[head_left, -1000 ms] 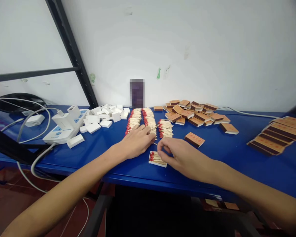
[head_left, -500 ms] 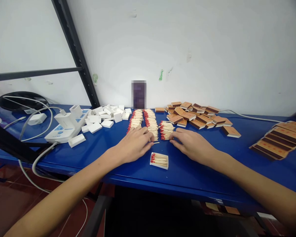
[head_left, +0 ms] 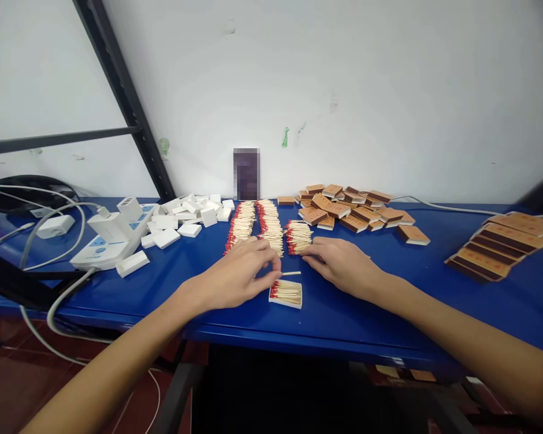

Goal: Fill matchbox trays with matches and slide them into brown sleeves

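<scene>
My left hand (head_left: 239, 274) pinches a single match (head_left: 292, 273) between thumb and forefinger, its pale stick pointing right. Just below the match lies a small white matchbox tray (head_left: 286, 302), partly filled with red-headed matches. My right hand (head_left: 344, 265) has its fingertips drawn together at the stick ends of a short stack of matches (head_left: 298, 236); whether it grips any cannot be made out. Left of that stack run two longer rows of matches, the middle row (head_left: 269, 220) and the left row (head_left: 242, 223), whose near ends my left hand partly covers.
White empty trays (head_left: 190, 208) are heaped at the back left, near a power strip (head_left: 113, 244) with plugs and cables. Brown matchbox sleeves (head_left: 362, 211) lie piled at the back right. Flattened sleeves (head_left: 502, 247) sit farther right on the blue table (head_left: 371, 328).
My left hand has moved toward me, bringing the match away from the rows to just above the tray. My right hand stays by the short stack. The whole view has shifted slightly.
</scene>
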Tool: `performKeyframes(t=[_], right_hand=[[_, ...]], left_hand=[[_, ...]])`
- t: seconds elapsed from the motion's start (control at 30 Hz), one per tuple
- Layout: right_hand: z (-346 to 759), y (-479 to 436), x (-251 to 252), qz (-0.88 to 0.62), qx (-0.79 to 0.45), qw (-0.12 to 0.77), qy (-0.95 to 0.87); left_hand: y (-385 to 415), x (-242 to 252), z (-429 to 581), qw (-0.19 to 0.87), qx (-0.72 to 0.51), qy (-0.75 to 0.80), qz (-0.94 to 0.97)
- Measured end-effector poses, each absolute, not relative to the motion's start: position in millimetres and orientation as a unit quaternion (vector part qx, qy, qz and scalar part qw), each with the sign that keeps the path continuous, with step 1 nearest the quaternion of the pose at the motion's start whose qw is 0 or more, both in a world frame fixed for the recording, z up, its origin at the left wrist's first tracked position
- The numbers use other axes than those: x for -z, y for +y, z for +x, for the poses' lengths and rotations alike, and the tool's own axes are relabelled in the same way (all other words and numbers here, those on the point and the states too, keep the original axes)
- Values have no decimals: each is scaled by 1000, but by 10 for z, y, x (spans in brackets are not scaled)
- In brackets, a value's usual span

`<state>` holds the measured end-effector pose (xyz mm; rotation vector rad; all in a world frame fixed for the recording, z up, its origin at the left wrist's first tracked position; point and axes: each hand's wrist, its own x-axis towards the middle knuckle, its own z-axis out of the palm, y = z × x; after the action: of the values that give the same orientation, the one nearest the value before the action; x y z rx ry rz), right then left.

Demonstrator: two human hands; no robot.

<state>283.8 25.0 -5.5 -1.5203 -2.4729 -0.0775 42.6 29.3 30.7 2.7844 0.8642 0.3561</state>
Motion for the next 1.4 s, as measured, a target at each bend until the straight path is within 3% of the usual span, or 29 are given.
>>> performKeyframes(t=[0.23, 1.03, 1.23, 1.4], right_hand=[[2839, 254, 54, -510, 28, 108, -853], [2405, -182, -150, -493, -135, 188, -839], [2578, -43, -154, -536, -58, 169, -825], [2838, 205, -54, -532, -36, 117, -838]], left_hand=[[272, -281, 404, 103, -125, 304, 939], [555, -80, 444, -111, -71, 357, 925], [572, -47, 459, -149, -56, 343, 926], [562, -42, 454, -104, -71, 330, 936]])
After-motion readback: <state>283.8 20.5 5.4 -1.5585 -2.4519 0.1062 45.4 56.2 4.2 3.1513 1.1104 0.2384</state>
